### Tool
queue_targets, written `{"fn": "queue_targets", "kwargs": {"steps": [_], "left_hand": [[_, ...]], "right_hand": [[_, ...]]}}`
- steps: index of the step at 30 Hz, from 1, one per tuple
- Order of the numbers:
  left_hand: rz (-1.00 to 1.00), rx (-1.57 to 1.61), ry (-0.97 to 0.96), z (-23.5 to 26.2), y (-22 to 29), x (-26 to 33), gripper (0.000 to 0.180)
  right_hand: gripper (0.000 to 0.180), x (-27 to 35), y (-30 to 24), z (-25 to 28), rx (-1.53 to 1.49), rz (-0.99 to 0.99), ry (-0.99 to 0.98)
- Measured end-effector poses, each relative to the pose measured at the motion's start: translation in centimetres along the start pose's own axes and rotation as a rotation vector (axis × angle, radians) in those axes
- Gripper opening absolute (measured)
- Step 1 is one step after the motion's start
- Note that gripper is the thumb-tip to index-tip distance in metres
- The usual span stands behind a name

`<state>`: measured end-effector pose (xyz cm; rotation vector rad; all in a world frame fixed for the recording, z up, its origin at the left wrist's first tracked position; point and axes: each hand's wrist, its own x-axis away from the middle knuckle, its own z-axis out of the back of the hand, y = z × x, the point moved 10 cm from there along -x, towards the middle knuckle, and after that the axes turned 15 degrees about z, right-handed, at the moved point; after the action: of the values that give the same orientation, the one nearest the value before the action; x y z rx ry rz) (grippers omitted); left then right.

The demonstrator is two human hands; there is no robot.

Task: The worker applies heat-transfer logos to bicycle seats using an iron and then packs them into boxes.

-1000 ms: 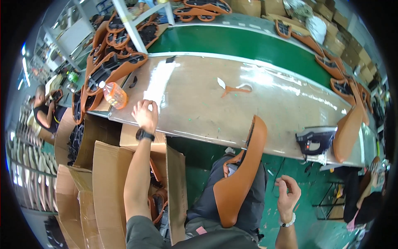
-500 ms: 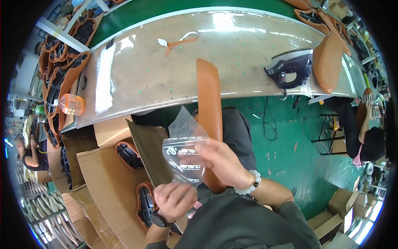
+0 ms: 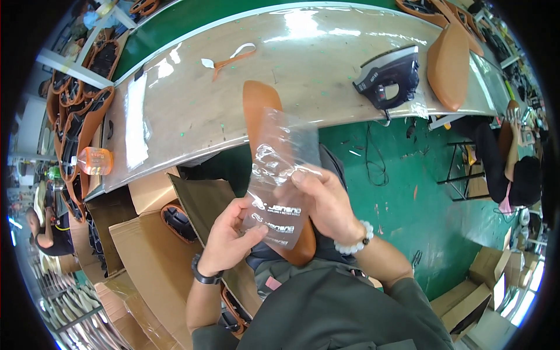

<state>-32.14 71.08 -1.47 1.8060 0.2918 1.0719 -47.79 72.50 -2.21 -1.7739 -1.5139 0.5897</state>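
Surface: a long surface (image 3: 192, 102) is extended across the upper part of the view, beyond the lap.
Carton: an open cardboard carton (image 3: 154, 245) is placed left of the lap; brown-rimmed black parts are contained in it.
Brown part: a long curved brown part (image 3: 259, 114) is supported on the lap; its upper end is overlapped with the surface edge in view, contact cannot be told.
Bag: a clear printed plastic bag (image 3: 273, 189) is held in front of the brown part.
Iron: a dark iron (image 3: 388, 79) is located near the front edge, at right.
Right grip: bag film is pinched higher up by the right hand (image 3: 328, 204).
Left grip: the bag's lower left edge is pinched by the left hand (image 3: 228, 240).
Bottle: an orange bottle (image 3: 95, 161) is positioned at far left.
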Motion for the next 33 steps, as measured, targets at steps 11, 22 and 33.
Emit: {"fn": "queue_targets", "kwargs": {"steps": [11, 22, 33], "left_hand": [[-0.673, -0.963, 0.677, 4.5, 11.7, -3.6, 0.066], [-0.639, -0.996, 0.367, 3.0, 11.6, -8.2, 0.082], [-0.624, -0.937, 0.309, 3.8, 11.3, -9.4, 0.08]], "right_hand": [[0.025, -3.7, 1.9, 5.0, -0.021, 0.287, 0.345], [0.033, -6.8, 2.2, 4.2, -0.083, 0.255, 0.406], [0.033, -7.3, 2.2, 4.0, -0.075, 0.247, 0.402]]}}
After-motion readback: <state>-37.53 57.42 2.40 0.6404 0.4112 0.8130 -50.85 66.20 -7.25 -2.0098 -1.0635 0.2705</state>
